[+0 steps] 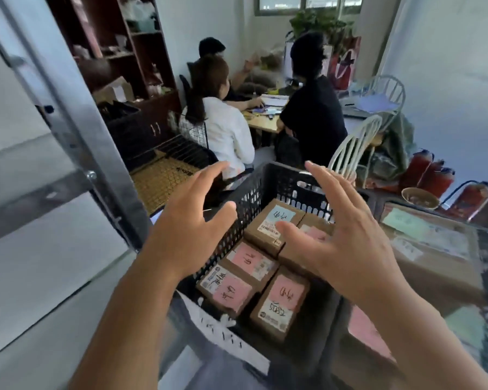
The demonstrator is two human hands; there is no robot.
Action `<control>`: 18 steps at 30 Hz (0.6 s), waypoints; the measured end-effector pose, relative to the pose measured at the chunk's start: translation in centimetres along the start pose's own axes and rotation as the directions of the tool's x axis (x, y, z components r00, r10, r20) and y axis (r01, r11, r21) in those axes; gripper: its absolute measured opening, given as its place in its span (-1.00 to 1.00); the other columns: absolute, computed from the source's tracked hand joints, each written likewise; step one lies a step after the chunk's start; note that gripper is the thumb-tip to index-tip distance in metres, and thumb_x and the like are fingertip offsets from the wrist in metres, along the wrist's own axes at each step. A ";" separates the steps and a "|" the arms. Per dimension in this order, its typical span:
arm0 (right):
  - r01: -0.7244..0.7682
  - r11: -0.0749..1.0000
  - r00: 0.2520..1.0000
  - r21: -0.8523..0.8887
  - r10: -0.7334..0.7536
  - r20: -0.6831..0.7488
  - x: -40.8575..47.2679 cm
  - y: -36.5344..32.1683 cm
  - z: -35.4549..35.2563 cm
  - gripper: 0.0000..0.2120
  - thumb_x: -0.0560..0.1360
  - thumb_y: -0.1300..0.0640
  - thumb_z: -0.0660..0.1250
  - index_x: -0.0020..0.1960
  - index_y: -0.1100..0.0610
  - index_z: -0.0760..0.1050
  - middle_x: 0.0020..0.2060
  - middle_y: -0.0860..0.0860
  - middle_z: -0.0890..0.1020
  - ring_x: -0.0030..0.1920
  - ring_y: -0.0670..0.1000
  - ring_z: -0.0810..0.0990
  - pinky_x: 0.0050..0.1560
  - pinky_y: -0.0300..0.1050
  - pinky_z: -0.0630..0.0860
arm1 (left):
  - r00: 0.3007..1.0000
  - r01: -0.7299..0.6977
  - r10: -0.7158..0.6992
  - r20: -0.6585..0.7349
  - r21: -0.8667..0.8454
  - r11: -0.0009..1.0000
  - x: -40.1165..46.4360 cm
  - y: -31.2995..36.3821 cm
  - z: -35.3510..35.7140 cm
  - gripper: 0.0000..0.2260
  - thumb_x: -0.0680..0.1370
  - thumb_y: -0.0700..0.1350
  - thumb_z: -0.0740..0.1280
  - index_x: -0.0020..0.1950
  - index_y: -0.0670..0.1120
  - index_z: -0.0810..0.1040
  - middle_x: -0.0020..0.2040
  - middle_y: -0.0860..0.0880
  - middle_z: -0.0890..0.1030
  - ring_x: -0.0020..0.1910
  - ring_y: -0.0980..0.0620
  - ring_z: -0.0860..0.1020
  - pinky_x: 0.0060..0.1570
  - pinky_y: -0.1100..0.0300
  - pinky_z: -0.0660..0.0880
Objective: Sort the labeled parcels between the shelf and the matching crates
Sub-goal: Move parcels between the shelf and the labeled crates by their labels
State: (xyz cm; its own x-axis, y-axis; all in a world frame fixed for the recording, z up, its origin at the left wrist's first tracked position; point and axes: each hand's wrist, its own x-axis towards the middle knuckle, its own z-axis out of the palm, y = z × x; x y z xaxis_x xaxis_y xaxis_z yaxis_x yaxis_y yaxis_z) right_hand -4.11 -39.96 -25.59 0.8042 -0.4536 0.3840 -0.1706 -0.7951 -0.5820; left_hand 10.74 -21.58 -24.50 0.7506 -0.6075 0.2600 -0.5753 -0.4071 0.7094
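Observation:
A black perforated crate (282,178) stands in front of me with several brown cardboard parcels inside. Three of them carry pink labels (286,294), and the parcel at the back (271,223) has a blue label. My left hand (189,220) hovers over the crate's left wall, fingers spread and empty. My right hand (341,235) is held above the parcels on the right side, fingers straight, holding nothing and partly hiding one pink-labelled parcel. A white paper tag (223,333) with handwriting hangs on the crate's near wall.
A metal shelf upright (76,116) rises at the left. A large cardboard box (434,249) with a green label sits in another crate to the right. Three people sit at a table (265,122) behind. White chairs (352,147) and red extinguishers (434,175) stand at the right.

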 end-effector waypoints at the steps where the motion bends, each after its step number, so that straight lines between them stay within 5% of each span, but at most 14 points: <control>1: 0.041 0.999 0.999 0.022 -0.042 0.024 -0.5 -0.5 -0.6 -0.15 0.41 -0.52 0.25 0.61 -0.36 0.05 0.59 -0.31 0.21 0.58 -0.13 0.25 0.52 0.17 0.36 | 0.999 0.018 -0.018 -0.048 0.009 1.000 -1.8 1.1 -0.4 -0.49 0.61 0.15 0.23 0.54 0.43 0.20 0.48 0.42 0.26 0.51 0.31 0.22 0.49 0.03 0.28; 6: 0.215 0.965 0.964 0.153 -0.235 0.125 -3.0 -4.7 -2.4 -0.18 0.46 -0.44 0.32 0.62 -0.32 0.08 0.57 -0.30 0.24 0.56 -0.15 0.25 0.50 0.06 0.30 | 0.960 0.143 -0.113 -0.258 0.103 0.984 -11.3 5.6 -3.3 -0.46 0.62 0.12 0.23 0.58 0.37 0.21 0.44 0.46 0.21 0.42 0.43 0.16 0.36 0.25 0.17; 13: 0.407 0.845 0.830 0.348 -0.501 0.245 -8.8 -15.9 -1.1 -0.17 0.44 -0.47 0.32 0.61 -0.36 0.07 0.59 -0.29 0.23 0.59 -0.10 0.23 0.53 0.07 0.29 | 0.809 0.370 -0.234 -0.539 0.157 0.916 -26.6 8.3 -11.3 -0.48 0.63 0.16 0.22 0.57 0.42 0.18 0.56 0.39 0.23 0.48 0.37 0.17 0.43 0.20 0.18; 18: 0.477 0.714 0.691 0.512 -0.665 0.284 -16.8 -26.7 1.1 -0.17 0.42 -0.49 0.30 0.60 -0.40 0.04 0.60 -0.30 0.21 0.59 -0.12 0.22 0.53 0.02 0.27 | 0.671 0.498 -0.266 -0.692 0.155 0.853 -40.0 10.0 -17.6 -0.49 0.64 0.15 0.24 0.54 0.47 0.17 0.32 0.68 0.18 0.34 0.61 0.13 0.32 0.35 0.13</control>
State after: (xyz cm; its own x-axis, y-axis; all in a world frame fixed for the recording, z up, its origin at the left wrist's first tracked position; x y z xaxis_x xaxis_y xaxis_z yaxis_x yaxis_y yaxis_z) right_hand -12.40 -10.64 -17.28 0.8307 0.3299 0.4485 0.5534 -0.5782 -0.5996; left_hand -19.29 10.64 -16.24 0.8817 0.1727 0.4390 -0.1672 -0.7558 0.6331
